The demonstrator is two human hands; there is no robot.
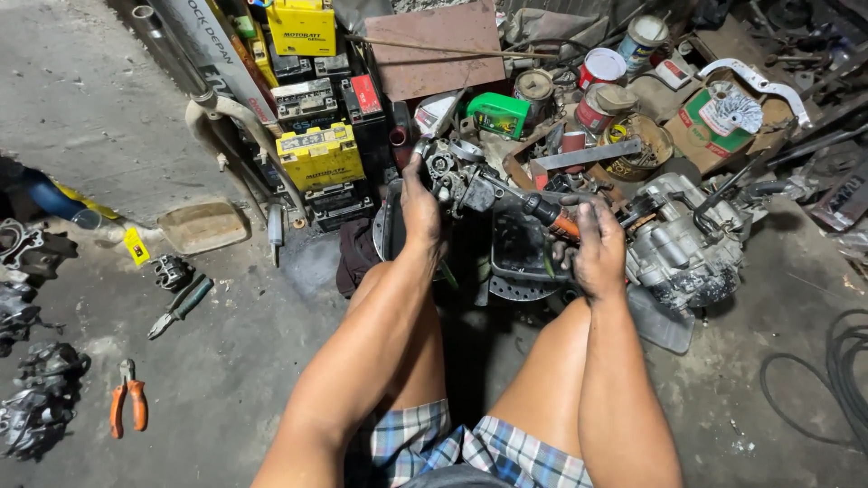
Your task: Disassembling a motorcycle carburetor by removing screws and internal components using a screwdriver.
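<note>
My left hand [421, 206] grips a greasy metal carburettor-like part [457, 176] and holds it steady above a dark tray [518, 246]. My right hand [597, 246] is closed on a screwdriver [551, 215] with an orange and black handle. Its shaft points left into the metal part. Both hands are dirty with grease. My knees frame the work from below.
A grey engine block [683, 244] sits right of my right hand. Stacked yellow and black batteries [318, 154] stand at the back left. Tins [601, 68] and a cardboard box [723, 117] crowd the back. Orange pliers [127, 398] and green pliers [181, 305] lie on the concrete floor at left.
</note>
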